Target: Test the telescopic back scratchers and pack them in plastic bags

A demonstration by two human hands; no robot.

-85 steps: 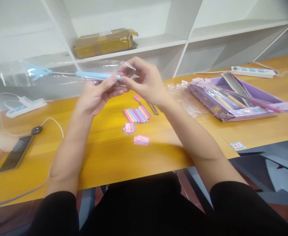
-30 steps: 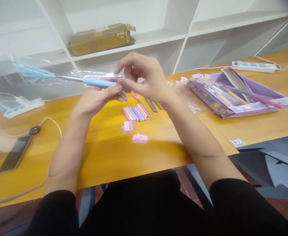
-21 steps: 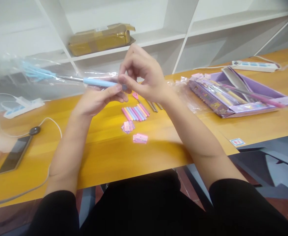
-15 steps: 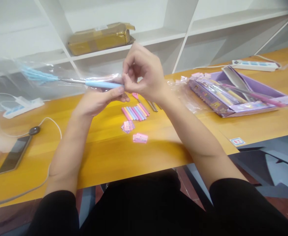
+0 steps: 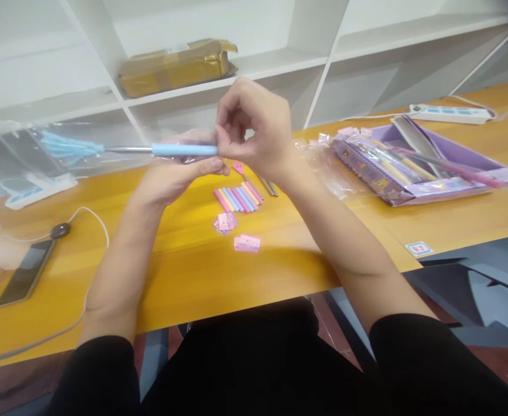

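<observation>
A light-blue tool [image 5: 184, 149] with a metal shaft and a fringed blue head lies level inside a clear plastic bag [image 5: 119, 130], above the table. My left hand [image 5: 173, 176] supports the bagged handle from below and behind, its thumb along the lower side. The thumb and index finger of my right hand [image 5: 254, 124] pinch the handle's right end or the bag there; which of these is hidden. Beneath the hands, several pastel sticks [image 5: 238, 197] lie in a row, with small pink cards [image 5: 225, 222] and more cards [image 5: 247, 243] nearer me.
A purple box [image 5: 462, 156] with packaged items stands at the right, beside crumpled clear plastic [image 5: 323, 162]. A phone [image 5: 26, 274], a cable and a power strip [image 5: 41, 190] lie at the left. Behind, a taped carton [image 5: 175, 68] rests on a white shelf [image 5: 280, 62].
The handle's right end has risen slightly, so the blue tool now lies nearly level. The left part of the bag has shifted and sunk a little. Both hands keep nearly the same place.
</observation>
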